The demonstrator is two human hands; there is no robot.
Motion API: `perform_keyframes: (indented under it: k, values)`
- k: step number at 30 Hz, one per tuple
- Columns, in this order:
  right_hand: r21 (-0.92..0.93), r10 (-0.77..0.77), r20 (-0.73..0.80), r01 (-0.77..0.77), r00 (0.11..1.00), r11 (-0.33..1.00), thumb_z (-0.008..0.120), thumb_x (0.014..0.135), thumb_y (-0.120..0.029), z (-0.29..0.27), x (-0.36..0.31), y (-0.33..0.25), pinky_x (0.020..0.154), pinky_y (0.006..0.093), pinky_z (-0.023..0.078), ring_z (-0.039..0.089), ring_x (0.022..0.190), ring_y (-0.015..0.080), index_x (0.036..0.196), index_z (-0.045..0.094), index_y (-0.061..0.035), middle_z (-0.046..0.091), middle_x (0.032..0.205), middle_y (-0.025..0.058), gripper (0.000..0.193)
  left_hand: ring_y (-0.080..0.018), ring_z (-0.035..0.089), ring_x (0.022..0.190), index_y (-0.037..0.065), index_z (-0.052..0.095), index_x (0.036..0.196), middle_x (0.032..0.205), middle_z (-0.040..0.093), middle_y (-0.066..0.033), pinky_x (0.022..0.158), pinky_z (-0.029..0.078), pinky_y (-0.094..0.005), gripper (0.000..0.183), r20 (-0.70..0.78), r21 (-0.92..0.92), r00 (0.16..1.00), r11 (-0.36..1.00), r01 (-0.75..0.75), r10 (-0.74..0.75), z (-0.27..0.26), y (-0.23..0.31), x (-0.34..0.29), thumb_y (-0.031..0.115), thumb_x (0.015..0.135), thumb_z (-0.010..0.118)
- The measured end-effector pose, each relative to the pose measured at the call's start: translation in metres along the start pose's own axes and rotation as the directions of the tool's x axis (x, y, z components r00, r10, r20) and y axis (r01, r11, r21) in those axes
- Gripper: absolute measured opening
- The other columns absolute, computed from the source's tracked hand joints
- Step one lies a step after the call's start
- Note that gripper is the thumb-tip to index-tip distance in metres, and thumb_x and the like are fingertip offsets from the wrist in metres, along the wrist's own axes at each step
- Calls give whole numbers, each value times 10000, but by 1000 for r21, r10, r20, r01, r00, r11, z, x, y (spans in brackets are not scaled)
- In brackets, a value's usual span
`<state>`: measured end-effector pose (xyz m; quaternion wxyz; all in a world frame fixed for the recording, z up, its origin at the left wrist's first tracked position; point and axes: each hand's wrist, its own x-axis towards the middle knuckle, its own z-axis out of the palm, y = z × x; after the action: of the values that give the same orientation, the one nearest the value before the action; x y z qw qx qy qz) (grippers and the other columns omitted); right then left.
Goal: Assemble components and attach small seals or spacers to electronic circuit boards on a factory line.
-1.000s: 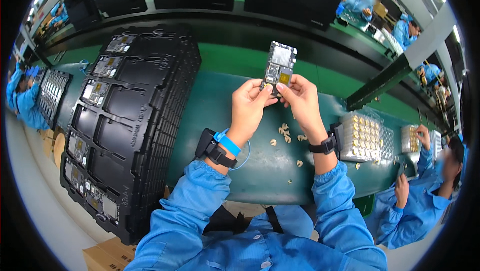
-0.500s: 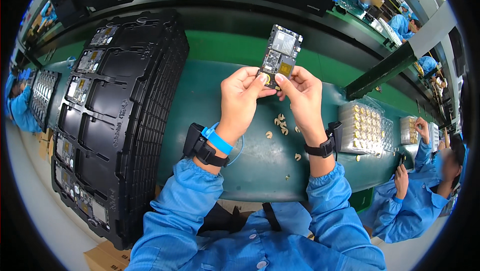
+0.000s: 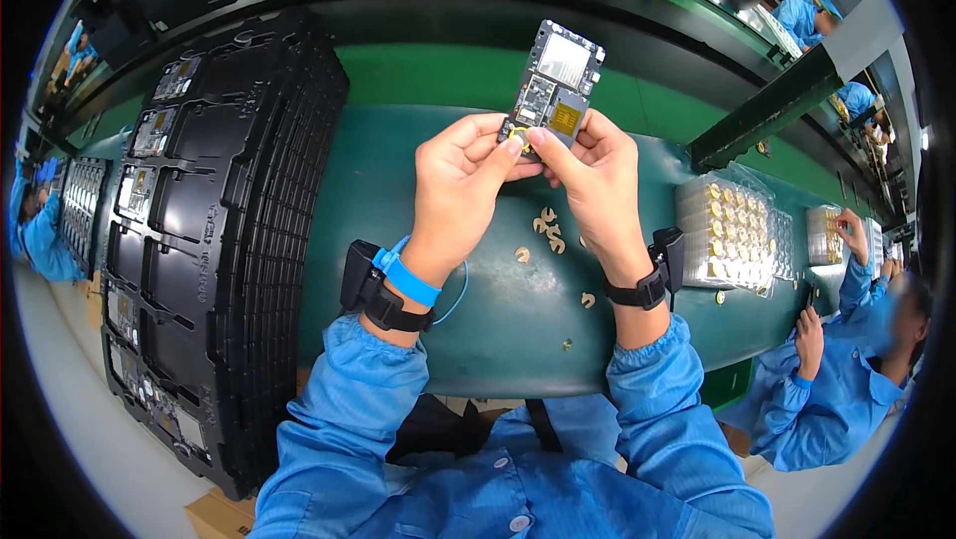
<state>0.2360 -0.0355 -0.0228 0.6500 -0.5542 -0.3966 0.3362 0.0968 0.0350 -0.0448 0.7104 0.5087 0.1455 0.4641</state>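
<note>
A dark circuit board (image 3: 536, 99) with silver shields and a yellow-marked chip is held up over the bench, tilted a little to the right. My left hand (image 3: 460, 180) grips its lower left corner, fingers behind and thumb in front. The lower right corner is pinched by my right hand (image 3: 597, 172). Both thumbs press close together at a round yellow-rimmed piece (image 3: 519, 135) on the board's lower end, partly covered by them. Below my hands, several pale crescent-shaped scraps (image 3: 549, 228) lie on the green bench mat (image 3: 478, 340).
A tall stack of black trays (image 3: 224, 180) with boards in some pockets stands at the left. At right are clear plastic trays (image 3: 712, 240) of round yellow-rimmed parts. A slanted dark green post (image 3: 767, 121) rises behind them. A co-worker (image 3: 817, 390) sits at the far right.
Both hands and the board appear slightly further up and left as the whole view shifts. My thumbs have drawn together over the round yellow-rimmed piece.
</note>
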Motion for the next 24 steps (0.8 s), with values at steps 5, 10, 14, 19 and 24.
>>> perform_keyframes:
  k: [5,10,14,19,24]
  values:
    - [66,-75,5,74,997,995,803,948,-134,-1,0,2,620,185,467,610,736,23,1165,703,12,749,969,29,280,-214,747,1023,-113,631,1212,1150,745,-184,901,658,-348,196,8,7,1000,1000,0,0,4,1,0,-26,1040,598]
    - [85,-65,30,62,997,994,807,946,-136,-2,-1,2,624,186,467,615,756,22,1178,702,11,753,993,30,294,-215,741,1029,-100,634,1221,1156,738,-186,907,659,-363,207,14,30,1000,1000,-2,1,1,-1,-2,-30,1029,604]
    - [81,-70,32,68,997,994,816,943,-148,-3,0,3,629,187,469,618,775,21,1189,700,10,754,1011,33,314,-217,742,1029,-99,632,1224,1161,737,-188,912,658,-367,213,24,33,1000,999,4,-5,1,-2,0,-42,1020,604]
    - [-26,-37,36,38,999,999,747,982,-75,-4,1,0,759,265,585,701,861,102,1185,659,67,750,1019,94,264,-219,744,1025,-93,630,1239,1163,737,-190,893,660,-364,224,25,26,1000,1000,-10,9,-1,-3,2,-34,1025,601]
    - [-110,89,-15,-90,996,990,739,1004,-171,-14,17,13,504,232,462,583,589,44,1086,683,40,702,800,19,233,-230,745,964,-53,632,1283,1193,719,-176,804,628,-335,285,-252,144,958,973,180,-140,-18,-15,10,95,1041,615]
